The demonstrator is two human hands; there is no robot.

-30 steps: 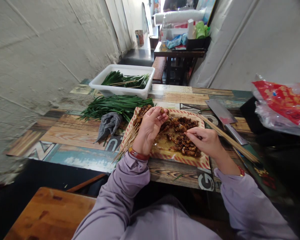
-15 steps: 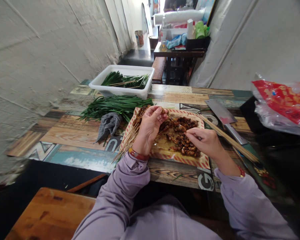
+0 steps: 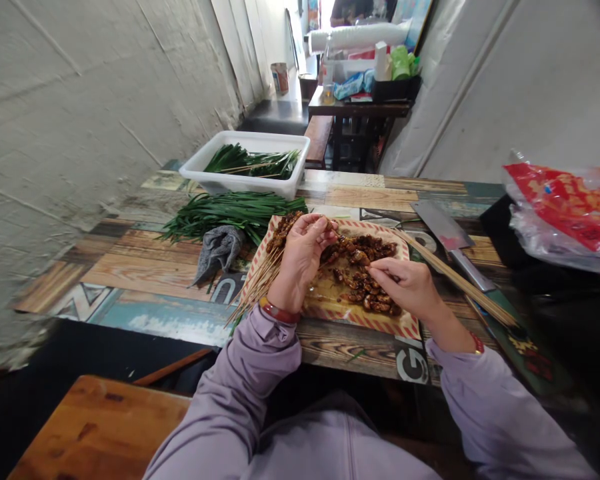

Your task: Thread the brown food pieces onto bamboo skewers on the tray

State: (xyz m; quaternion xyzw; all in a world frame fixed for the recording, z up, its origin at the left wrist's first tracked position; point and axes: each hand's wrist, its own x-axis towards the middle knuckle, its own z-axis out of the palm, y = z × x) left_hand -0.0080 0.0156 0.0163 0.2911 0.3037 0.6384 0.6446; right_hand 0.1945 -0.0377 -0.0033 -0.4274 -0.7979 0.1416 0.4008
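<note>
A shallow tray with a red-and-white striped rim (image 3: 350, 315) holds dark, sauced meat pieces (image 3: 375, 293). Over its middle, my left hand (image 3: 303, 257) is closed, its fingertips pinching a small brown piece of meat. My right hand (image 3: 407, 283) is closed too, thumb and forefinger pinched above the meat on the right. It seems to hold a thin bamboo skewer, mostly hidden by the fingers and the dark meat behind. Finished meat skewers (image 3: 285, 230) lie along the tray's left side, their bare sticks (image 3: 253, 287) pointing toward me.
Green chives (image 3: 230, 212) and a grey cloth (image 3: 220, 250) lie left of the tray. Behind stands a white tub (image 3: 193, 170) of chives. To the right are a bundle of bamboo skewers (image 3: 460, 283), a cleaver (image 3: 445, 227) and a red plastic bag (image 3: 560, 200). A wooden stool (image 3: 100, 427) is at lower left.
My right hand has shifted slightly left, toward my left hand. My left hand stays nearly in place, its fingers still closed.
</note>
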